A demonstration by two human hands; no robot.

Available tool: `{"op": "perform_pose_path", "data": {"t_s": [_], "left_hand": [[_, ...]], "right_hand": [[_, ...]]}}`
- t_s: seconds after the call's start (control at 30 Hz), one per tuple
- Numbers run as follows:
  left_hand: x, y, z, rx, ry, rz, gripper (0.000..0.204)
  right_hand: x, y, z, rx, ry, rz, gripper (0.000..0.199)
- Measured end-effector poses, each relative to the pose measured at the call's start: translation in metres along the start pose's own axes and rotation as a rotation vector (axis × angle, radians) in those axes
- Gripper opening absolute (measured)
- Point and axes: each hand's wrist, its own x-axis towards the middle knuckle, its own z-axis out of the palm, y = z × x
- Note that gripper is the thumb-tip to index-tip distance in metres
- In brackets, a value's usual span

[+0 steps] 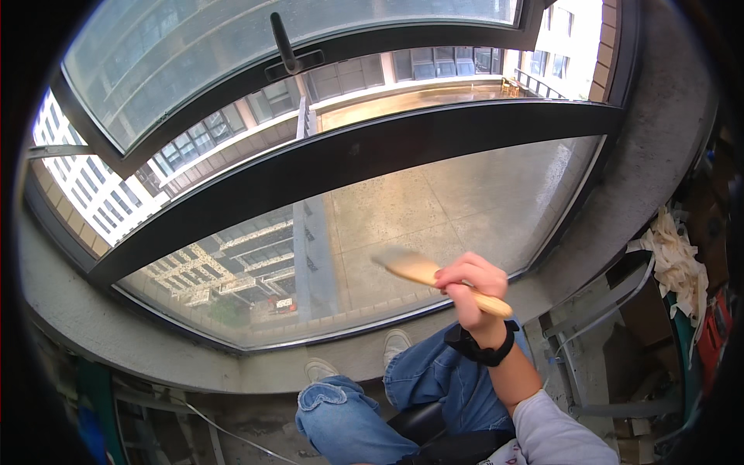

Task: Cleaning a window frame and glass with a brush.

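Observation:
My right hand (474, 288) is closed around the pale wooden handle of a tool (418, 268). Its grey far end is smeared by motion, so I cannot tell whether it is a blade or bristles. That end points left, in front of the lower window pane (387, 209); whether it touches the glass is unclear. A black band (484, 346) is on my right wrist. My left hand is out of the picture.
A dark window frame (364, 147) crosses above the pane. Over it hangs an opened sash (434, 37) with a black handle (284, 46). A concrete ledge (271, 378) runs below. Metal frames (570, 364) and crumpled pale paper or cloth (673, 256) lie at right.

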Motion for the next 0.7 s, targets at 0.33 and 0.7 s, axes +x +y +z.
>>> {"op": "perform_pose_path", "data": {"t_s": [0.33, 0.7], "left_hand": [[0.021, 0.011, -0.02, -0.034, -0.16, -0.406, 0.037], [0.022, -0.014, -0.033, -0.369, -0.166, -1.001, 0.045]], "right_hand": [[0.002, 0.024, -0.005, -0.012, -0.007, 0.091, 0.011], [-0.007, 0.033, -0.004, -0.165, 0.509, -0.338, 0.015]]}}
